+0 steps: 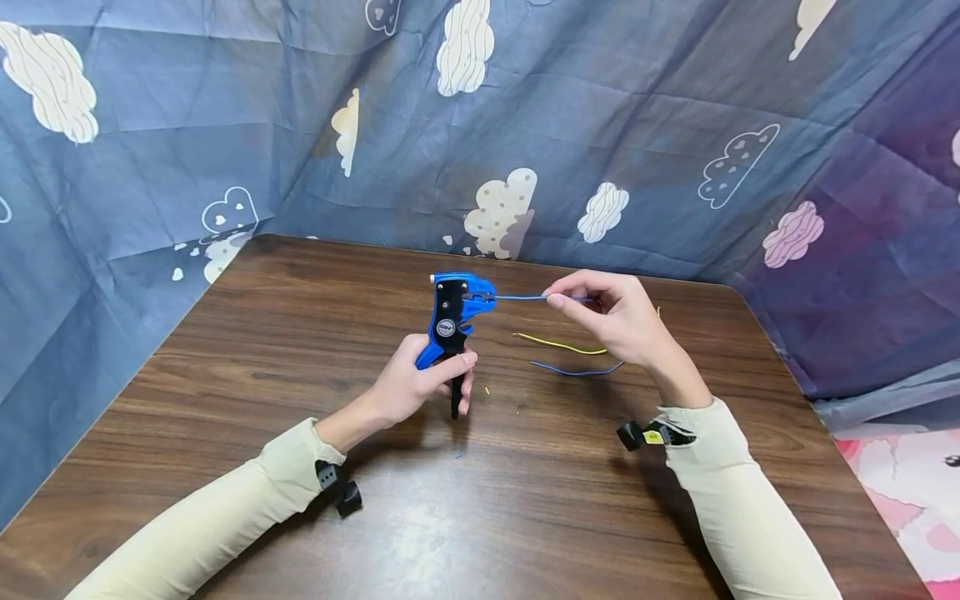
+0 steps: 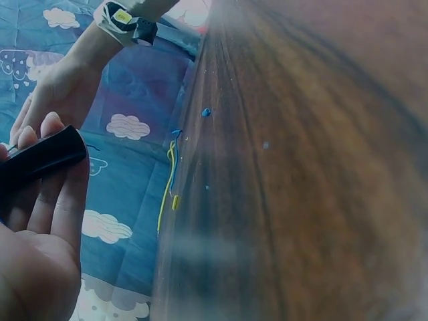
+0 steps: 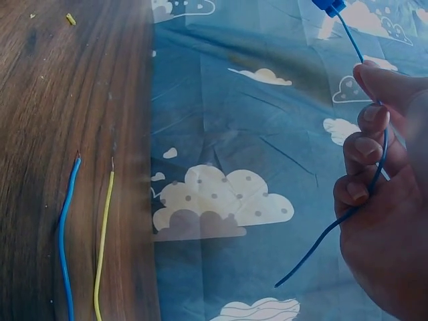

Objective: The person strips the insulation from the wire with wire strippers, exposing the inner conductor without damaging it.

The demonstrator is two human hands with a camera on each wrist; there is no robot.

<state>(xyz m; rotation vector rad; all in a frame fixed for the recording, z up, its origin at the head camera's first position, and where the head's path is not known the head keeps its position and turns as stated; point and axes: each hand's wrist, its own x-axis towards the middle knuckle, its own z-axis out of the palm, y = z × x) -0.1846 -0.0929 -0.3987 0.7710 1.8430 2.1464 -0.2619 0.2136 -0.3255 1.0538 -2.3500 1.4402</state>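
Above the wooden surface [image 1: 225, 358], upright in the left hand [image 1: 412, 387], a wire stripper [image 1: 450, 312], fingers wrapped round its handles. To the stripper's right, the right hand [image 1: 607, 321], fingers pinching a blue wire [image 1: 520, 297] stretched to the stripper's mouth. Lower right of the stripper, lying loose: a yellow wire [image 1: 558, 342], partly blocked from the head view by the right hand, and a second blue wire [image 1: 573, 372]. Just beside the handles, a yellow scrap [image 1: 487, 390]; below them, a blue scrap [image 1: 459, 456]. Beyond the stripper, a cloud-print curtain [image 1: 405, 200].

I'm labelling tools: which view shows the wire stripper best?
Head view: the wire stripper shows from blue jaws to black handle. Left wrist shows mainly that handle; right wrist, only a blue bit at the top edge.
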